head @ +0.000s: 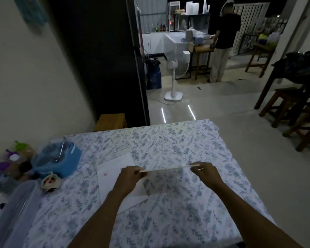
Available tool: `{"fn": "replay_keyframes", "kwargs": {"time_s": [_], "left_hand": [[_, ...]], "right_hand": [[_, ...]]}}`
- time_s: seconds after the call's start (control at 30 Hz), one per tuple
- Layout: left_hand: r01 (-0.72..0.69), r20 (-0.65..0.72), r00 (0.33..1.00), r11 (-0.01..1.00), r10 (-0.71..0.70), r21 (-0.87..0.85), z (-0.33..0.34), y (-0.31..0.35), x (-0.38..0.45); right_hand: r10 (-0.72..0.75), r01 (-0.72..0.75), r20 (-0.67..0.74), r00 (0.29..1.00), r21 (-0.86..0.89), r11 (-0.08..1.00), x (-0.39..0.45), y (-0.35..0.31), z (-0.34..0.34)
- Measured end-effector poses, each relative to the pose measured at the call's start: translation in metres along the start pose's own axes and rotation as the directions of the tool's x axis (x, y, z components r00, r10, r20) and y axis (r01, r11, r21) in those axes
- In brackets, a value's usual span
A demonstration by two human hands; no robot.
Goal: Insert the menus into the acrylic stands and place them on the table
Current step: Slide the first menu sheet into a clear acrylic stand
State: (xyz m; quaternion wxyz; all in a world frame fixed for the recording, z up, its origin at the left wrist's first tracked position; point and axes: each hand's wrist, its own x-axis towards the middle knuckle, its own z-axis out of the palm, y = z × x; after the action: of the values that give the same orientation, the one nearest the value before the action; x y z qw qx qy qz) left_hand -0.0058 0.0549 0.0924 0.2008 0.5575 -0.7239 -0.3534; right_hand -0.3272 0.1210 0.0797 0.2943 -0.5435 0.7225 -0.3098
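I hold a clear acrylic stand (168,169) edge-on above the table, so it shows as a thin pale line with a faint see-through panel below it. My left hand (131,173) pinches its left end and my right hand (203,171) pinches its right end. White menu sheets (113,169) lie flat on the floral tablecloth (177,140), under and to the left of my left hand. Whether a menu is inside the stand cannot be told.
A blue basket (61,158) with utensils, small bottles (13,158) and a small cup (49,181) crowd the table's left side beside the wall. A clear plastic box (16,212) sits at the front left. A standing fan (174,81), wooden stools (284,104) and a person (224,38) are beyond.
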Motion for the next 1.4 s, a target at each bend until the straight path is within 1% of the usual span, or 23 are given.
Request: {"fn": "replay_keyframes", "kwargs": {"time_s": [0.17,0.27,0.47,0.57,0.63,0.73,0.8,1.07,1.13,1.23,1.3,1.4], "left_hand": [[0.013,-0.054,0.998,0.997,-0.009,0.077,-0.012,-0.003,0.028],[0.007,-0.092,0.996,0.998,-0.001,0.069,-0.016,0.001,0.044],[0.069,-0.188,0.981,0.996,-0.057,0.057,-0.013,0.007,0.087],[0.071,-0.231,0.971,0.996,-0.057,0.054,-0.010,0.007,0.111],[0.086,-0.258,0.964,0.992,-0.061,0.089,-0.008,0.003,0.128],[0.099,-0.256,0.964,0.990,-0.070,0.103,-0.008,-0.001,0.148],[0.099,-0.244,0.967,0.990,-0.074,0.096,-0.009,-0.003,0.156],[0.094,-0.207,0.976,0.988,-0.068,0.119,-0.006,-0.012,0.160],[0.092,-0.173,0.983,0.984,-0.065,0.152,-0.009,-0.009,0.158],[0.084,-0.106,0.993,0.961,-0.058,0.263,-0.010,-0.006,0.155],[0.090,-0.099,0.993,0.947,-0.062,0.308,-0.011,-0.004,0.152],[0.101,-0.110,0.992,0.942,-0.068,0.321,-0.012,-0.001,0.145]], "right_hand": [[0.025,-0.027,-0.025,0.999,-0.068,0.997,0.033,-0.006,0.003],[0.043,-0.045,-0.037,0.998,-0.062,0.997,0.053,-0.009,0.008],[0.089,-0.092,-0.062,0.994,-0.053,0.994,0.096,-0.014,0.025],[0.106,-0.111,-0.060,0.993,-0.090,0.990,0.116,-0.015,0.032],[0.108,-0.115,-0.059,0.992,-0.129,0.985,0.129,-0.016,0.034],[0.115,-0.125,-0.065,0.991,-0.187,0.974,0.146,-0.019,0.039],[0.133,-0.146,-0.079,0.988,-0.195,0.970,0.151,-0.020,0.043],[0.145,-0.165,-0.093,0.985,-0.263,0.951,0.147,-0.021,0.049],[0.148,-0.164,-0.077,0.986,-0.287,0.944,0.146,-0.023,0.048],[0.145,-0.152,-0.046,0.988,-0.318,0.936,0.141,-0.027,0.046],[0.152,-0.165,-0.066,0.986,-0.302,0.939,0.136,-0.030,0.043],[0.147,-0.163,-0.076,0.986,-0.308,0.937,0.128,-0.036,0.036]]}}
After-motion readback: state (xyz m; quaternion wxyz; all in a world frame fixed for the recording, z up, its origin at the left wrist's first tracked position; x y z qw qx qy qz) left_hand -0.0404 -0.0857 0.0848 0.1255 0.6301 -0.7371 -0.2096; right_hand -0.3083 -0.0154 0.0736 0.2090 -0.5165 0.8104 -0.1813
